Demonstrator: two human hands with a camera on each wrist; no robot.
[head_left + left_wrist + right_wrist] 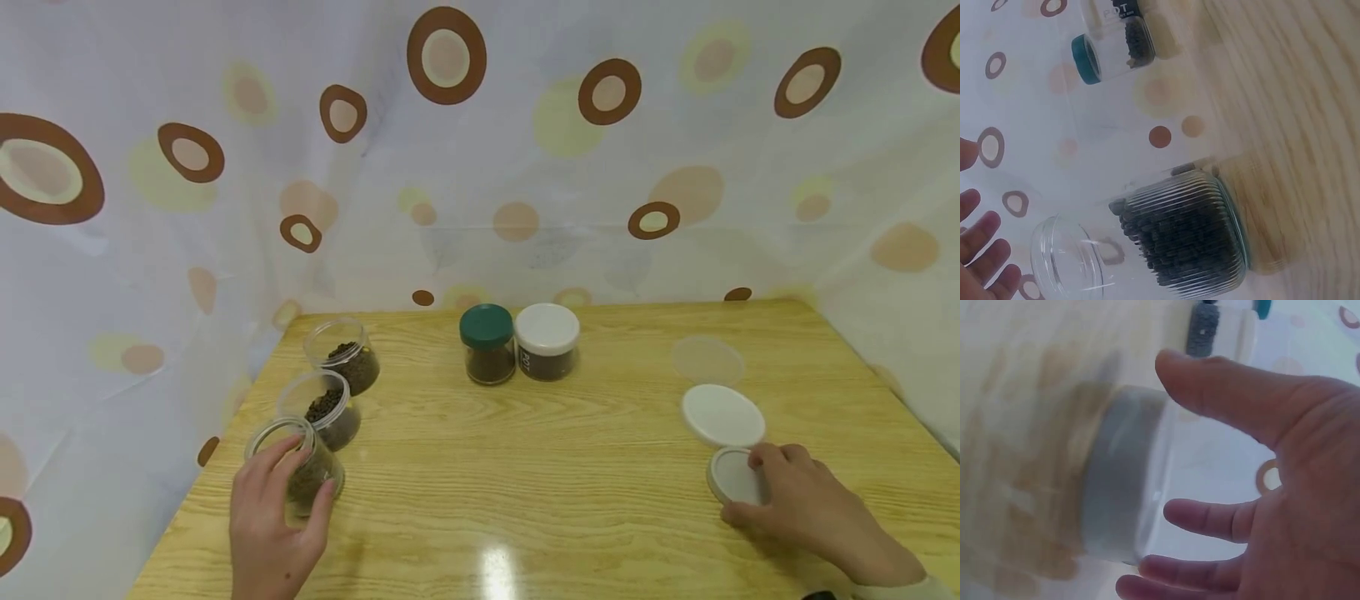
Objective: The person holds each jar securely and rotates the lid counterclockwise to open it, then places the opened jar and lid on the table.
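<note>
My left hand (266, 521) is spread beside the nearest open glass jar (318, 462), its fingers overlapping the rim in the head view. In the left wrist view the ribbed jar (1185, 237) holds dark pellets, and the fingertips (982, 234) stand apart from its mouth. My right hand (806, 504) reaches over a pale round lid (731, 473) lying on the table. The right wrist view has thumb and fingers extended at opposite sides of this lid (1125, 475), right at its edge.
Two more open clear jars (341, 429) (360, 371) with dark pellets stand behind at left. A green-lidded jar (489, 358) and a white-lidded jar (547, 333) stand at the back middle. A white lid (722, 414) and a translucent lid (708, 361) lie at right. Patterned curtains (480, 183) surround the table (525, 467).
</note>
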